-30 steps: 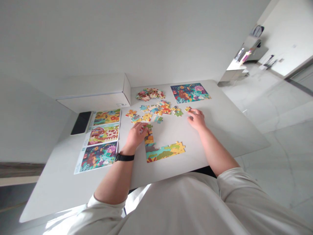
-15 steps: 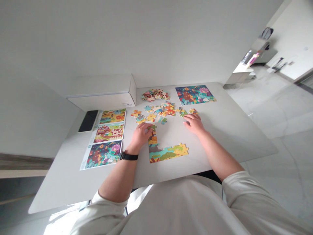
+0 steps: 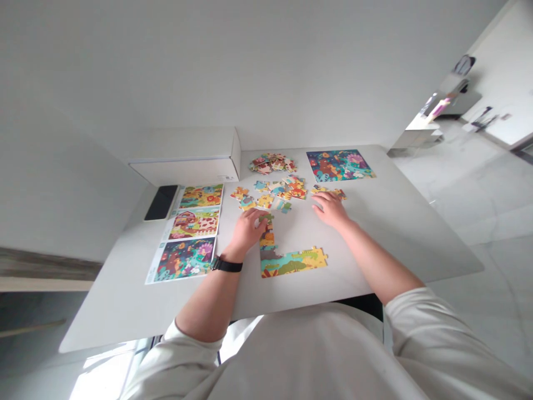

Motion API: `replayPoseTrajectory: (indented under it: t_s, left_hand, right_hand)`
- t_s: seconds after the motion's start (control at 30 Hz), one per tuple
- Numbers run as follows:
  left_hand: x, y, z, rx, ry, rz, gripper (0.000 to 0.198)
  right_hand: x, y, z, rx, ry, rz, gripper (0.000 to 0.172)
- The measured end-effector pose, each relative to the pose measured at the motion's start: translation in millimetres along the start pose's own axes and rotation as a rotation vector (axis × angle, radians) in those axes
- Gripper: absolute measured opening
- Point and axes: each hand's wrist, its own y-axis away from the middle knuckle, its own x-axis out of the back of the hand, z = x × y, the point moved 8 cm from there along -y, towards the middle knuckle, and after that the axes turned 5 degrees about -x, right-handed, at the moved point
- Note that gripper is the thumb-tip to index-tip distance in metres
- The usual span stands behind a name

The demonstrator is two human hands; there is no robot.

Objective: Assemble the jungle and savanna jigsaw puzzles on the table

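Observation:
My left hand (image 3: 249,229), with a black watch on its wrist, rests at the top of a partly joined jigsaw puzzle (image 3: 293,262). Its thumb and fingers close around the edge of a green puzzle piece (image 3: 267,218) at the upper end of the left column; the fingertips are partly hidden. My right hand (image 3: 330,209) lies over the table with fingers stretched and thumb apart. Its fingertips partly cover a yellow puzzle piece (image 3: 318,190), and another piece (image 3: 340,194) lies just beyond its knuckles. Several loose pieces (image 3: 278,190) are spread between and beyond the hands.
A heap of puzzle pieces (image 3: 272,163) sits near the wall, beside a finished dark-blue puzzle picture (image 3: 341,165). On the left lie a sheet with three pictures (image 3: 189,233) and a black phone (image 3: 161,203). Behind them stands a long white box (image 3: 185,168).
The whole view has shifted slightly. My right hand has moved a little left over the yellow piece. My left hand stays at the top of the joined column.

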Motion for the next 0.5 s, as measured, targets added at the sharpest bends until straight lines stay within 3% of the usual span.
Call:
replayPoseTrajectory:
  t_s: [0.17,0.27,0.5]
  left_hand:
    - [1.5,-1,-2,0.015,-0.012,0.025,0.021]
    - [1.1,0,-1,0.013,-0.004,0.02,0.021]
    - [1.8,1,-2,0.024,-0.006,0.026,0.022]
  right_hand:
    - [-23,-33,-53,0.126,-0.032,-0.109,0.046]
    - [-36,-44,-71,0.143,-0.021,-0.145,0.047]
    - [-29,-26,-54,0.16,-0.039,-0.12,0.036]
